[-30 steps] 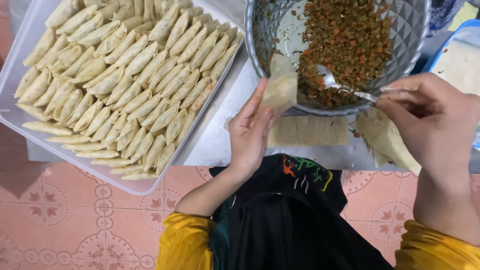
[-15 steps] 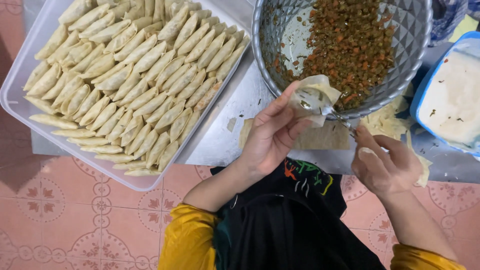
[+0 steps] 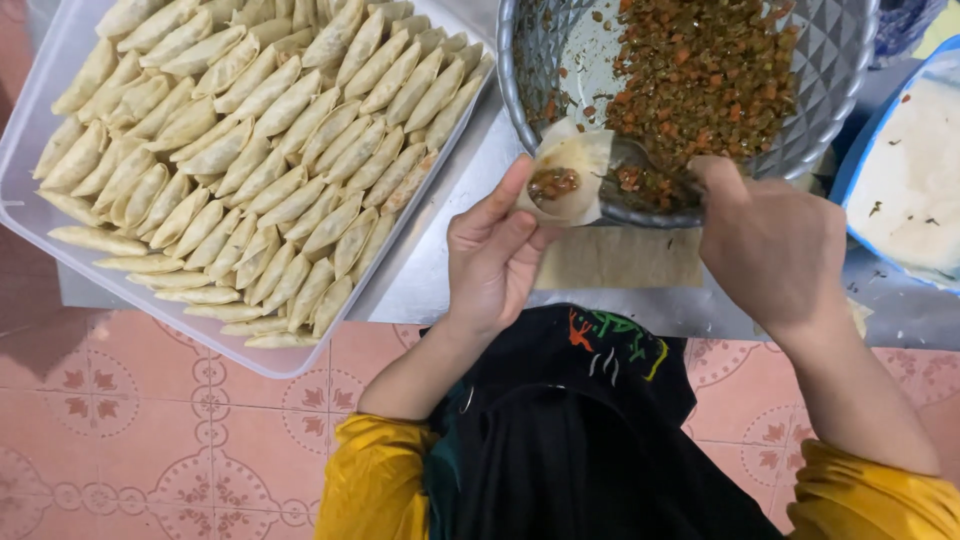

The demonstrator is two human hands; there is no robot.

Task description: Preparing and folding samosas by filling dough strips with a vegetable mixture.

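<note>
Pastry wrapper (image 3: 572, 175), cupped open with filling inside, sits at upper centre, pinched in left hand (image 3: 497, 255). Right hand (image 3: 770, 245), just right of it, is closed around spoon (image 3: 640, 180) at metal bowl (image 3: 840, 100) rim. Tray of folded pastries (image 3: 30, 150) upper left.

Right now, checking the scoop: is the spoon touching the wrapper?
Touching. The head view shows the spoon, held by the right hand, with its tip against the filled wrapper in the left hand.
</note>
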